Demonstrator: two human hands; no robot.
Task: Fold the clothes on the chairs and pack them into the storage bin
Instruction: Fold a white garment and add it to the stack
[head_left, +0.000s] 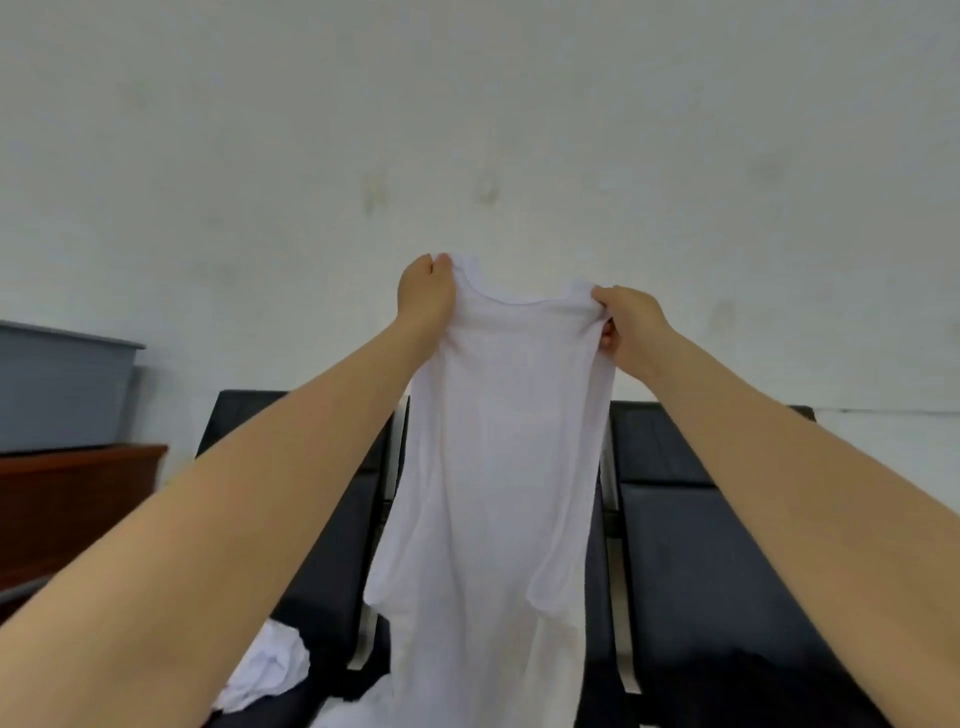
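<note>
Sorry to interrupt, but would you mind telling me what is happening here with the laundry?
A person is holding up a white sleeveless top by its shoulders, the left hand gripping one strap and the right hand the other, so it hangs unfolded above the black chairs. More white clothing lies crumpled on a chair at lower left. A grey storage bin sits on a wooden cabinet to the left.
</note>
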